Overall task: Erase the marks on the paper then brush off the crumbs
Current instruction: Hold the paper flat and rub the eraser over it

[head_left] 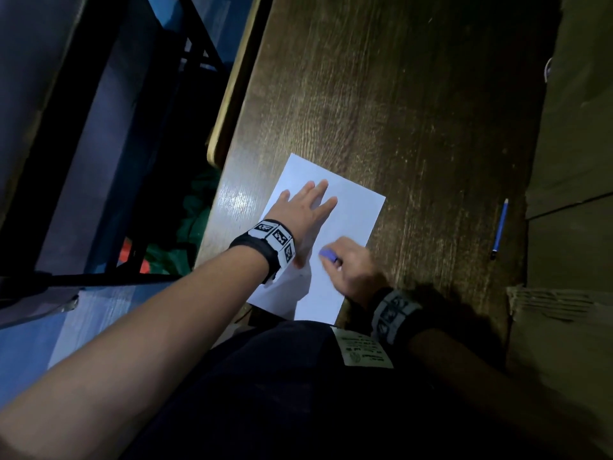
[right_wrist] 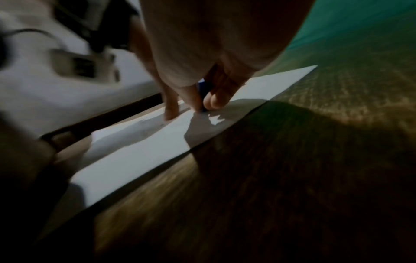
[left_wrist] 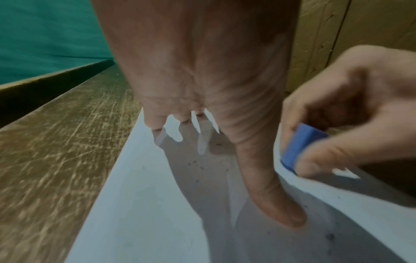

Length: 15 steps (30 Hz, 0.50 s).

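Note:
A white sheet of paper (head_left: 351, 210) lies on the dark wooden table (head_left: 414, 111) near its front edge. My left hand (head_left: 303, 210) lies flat on the sheet with straight, spread fingers and presses it down. My right hand (head_left: 351, 263) grips a blue eraser (head_left: 328, 254) against the paper's right part, close to my left thumb (left_wrist: 270, 186). In the left wrist view the blue eraser (left_wrist: 299, 146) sits between thumb and fingers, and dark crumbs (left_wrist: 198, 163) speckle the paper (left_wrist: 146, 204). The right wrist view shows only a sliver of the eraser (right_wrist: 202, 89) between the fingers.
A blue pencil (head_left: 500, 229) lies on the table to the right of the sheet. Cardboard boxes (head_left: 570, 194) stand along the table's right side. The table's left edge (head_left: 229, 104) drops to a blue floor and green cloth (head_left: 195, 214).

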Tool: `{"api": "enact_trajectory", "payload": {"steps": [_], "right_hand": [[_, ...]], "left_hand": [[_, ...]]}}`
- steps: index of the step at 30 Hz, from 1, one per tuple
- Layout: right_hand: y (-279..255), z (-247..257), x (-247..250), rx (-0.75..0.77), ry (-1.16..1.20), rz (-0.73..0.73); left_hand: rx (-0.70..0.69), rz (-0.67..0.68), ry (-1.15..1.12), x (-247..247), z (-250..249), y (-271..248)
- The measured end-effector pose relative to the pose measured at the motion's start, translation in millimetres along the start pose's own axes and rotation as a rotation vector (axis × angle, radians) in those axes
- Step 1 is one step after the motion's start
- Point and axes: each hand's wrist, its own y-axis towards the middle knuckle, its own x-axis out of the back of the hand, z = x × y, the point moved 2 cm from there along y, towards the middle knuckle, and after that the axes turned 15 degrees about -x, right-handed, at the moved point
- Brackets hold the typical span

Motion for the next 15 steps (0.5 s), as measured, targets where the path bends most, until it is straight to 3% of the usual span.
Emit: {"api": "enact_trajectory", "payload": {"steps": [1, 3, 6, 12, 15], "right_hand": [[-7.2, -0.9, -2.8, 0.072, -0.007, 0.068], [-3.4, -6.9, -0.5, 0.047, -0.013, 0.138], [10.0, -17.4, 8.9, -0.063, -0.006, 0.057], [29.7, -25.7, 26.6, -0.171, 0.024, -0.059], [53.0, -27.8, 37.7, -0.252, 0.055, -0.162]], "left_hand": [[0.006, 0.013, 0.016, 2.4, -3.2, -1.2], [0.028, -0.024, 0.012, 8.6, -12.9, 0.3], [0.037, -0.101, -0.051, 12.7, -29.1, 6.2], [0.012, -0.055, -0.321, -14.9, -18.3, -1.2], [-0.010, -0.074, -0.245, -15.0, -17.1, 0.4]]}}
